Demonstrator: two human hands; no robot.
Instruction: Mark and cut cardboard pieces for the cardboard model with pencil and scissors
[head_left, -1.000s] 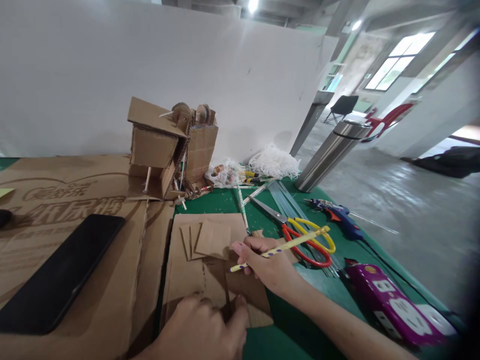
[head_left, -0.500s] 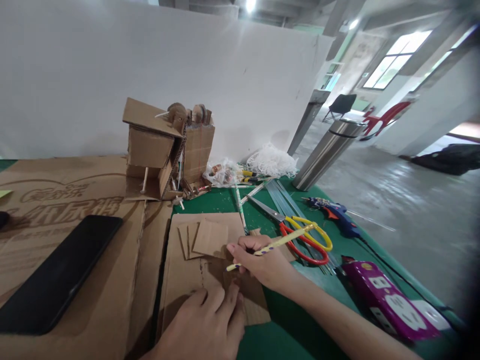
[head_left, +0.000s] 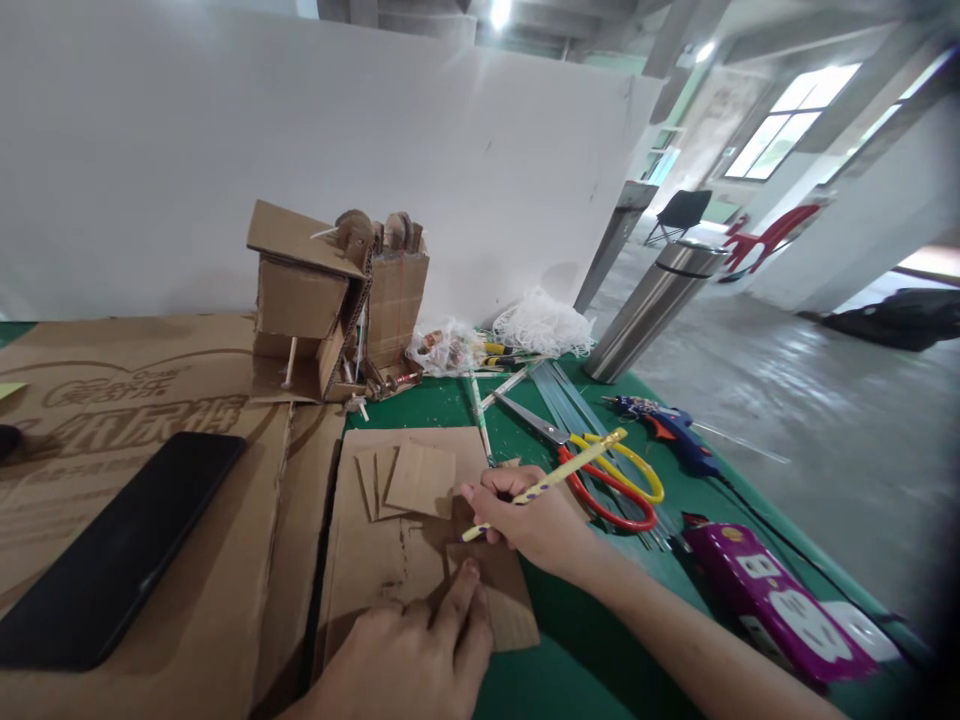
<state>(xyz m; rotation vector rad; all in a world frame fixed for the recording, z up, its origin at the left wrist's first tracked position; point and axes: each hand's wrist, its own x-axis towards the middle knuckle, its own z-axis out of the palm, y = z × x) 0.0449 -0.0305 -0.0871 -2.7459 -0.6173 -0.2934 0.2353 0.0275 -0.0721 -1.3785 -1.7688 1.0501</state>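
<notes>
My right hand [head_left: 529,515] pinches a yellow pencil [head_left: 568,467] with dark spots. The pencil slants, its lower end close above a cardboard sheet [head_left: 356,580]. My left hand [head_left: 420,645] lies on that sheet with its index finger stretched forward, pressing on a cardboard piece [head_left: 514,600] at the sheet's right edge. Its other fingers are partly bent and partly hidden. Just beyond the hands, several small cardboard squares [head_left: 422,480] overlap on the sheet. Scissors [head_left: 607,490] with red and yellow handles lie to the right of my right hand.
A phone [head_left: 127,540] lies on large cardboard at left. Behind stands a cardboard structure [head_left: 304,295]. On the right are a steel flask [head_left: 649,315], a glue gun [head_left: 667,432], clear sticks [head_left: 559,395] and a purple power strip [head_left: 780,600]. White stringy material [head_left: 544,322] sits at the back.
The pencil now stands a little steeper, its lower end shifted slightly right. My left hand's index finger is straighter, and the hand sits slightly lower, showing more of the cardboard piece.
</notes>
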